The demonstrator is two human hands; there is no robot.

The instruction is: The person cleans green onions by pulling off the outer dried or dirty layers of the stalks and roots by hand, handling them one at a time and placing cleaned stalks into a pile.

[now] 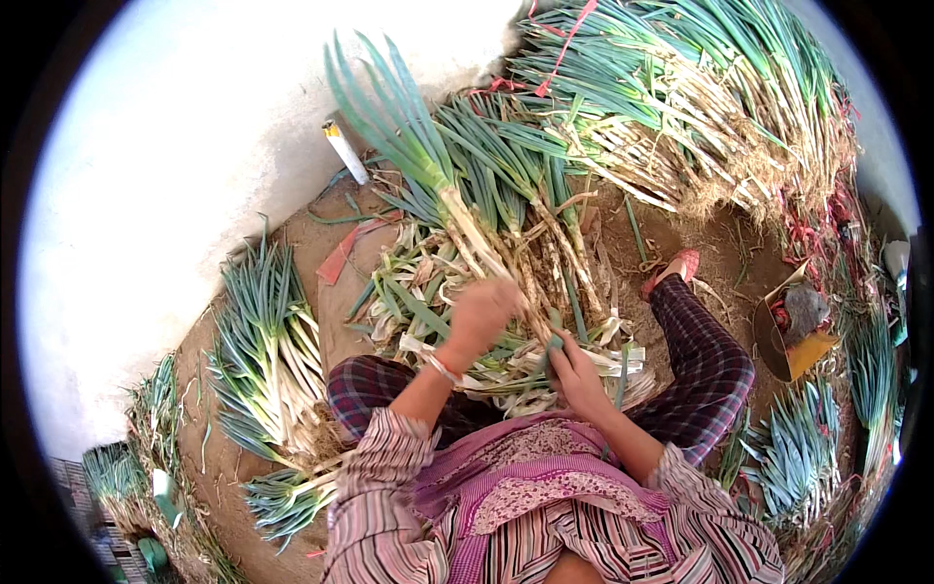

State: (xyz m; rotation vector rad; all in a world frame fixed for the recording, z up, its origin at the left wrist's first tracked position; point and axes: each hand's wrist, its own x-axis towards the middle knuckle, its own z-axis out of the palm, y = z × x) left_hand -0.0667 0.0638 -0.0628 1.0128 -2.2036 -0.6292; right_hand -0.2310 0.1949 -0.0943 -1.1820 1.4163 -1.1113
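A long green onion [467, 212] slants across the middle, its leaves pointing up and left. Around its lower, root end closes my right hand [576, 372], with something green at the fingertips. My left hand [485, 314], blurred and with curled fingers, overlaps the side of the white stalk; its grip is hidden. Beneath both hands lies a heap of peeled leaves and husks [423, 292]. Several unpeeled green onions [554, 241] with brown, dry skins rest just beyond, under the held one. Left of my knee is a pile of clean, white-stemmed green onions [273, 358].
A large stack of rooted green onions [700, 109] fills the far right by the wall. A cut-open container [792, 328] with a grey object stands at right, near more green onions [795, 452]. A white tube [346, 153] leans near the pale wall [182, 146]. Red plastic strips [343, 252] lie about.
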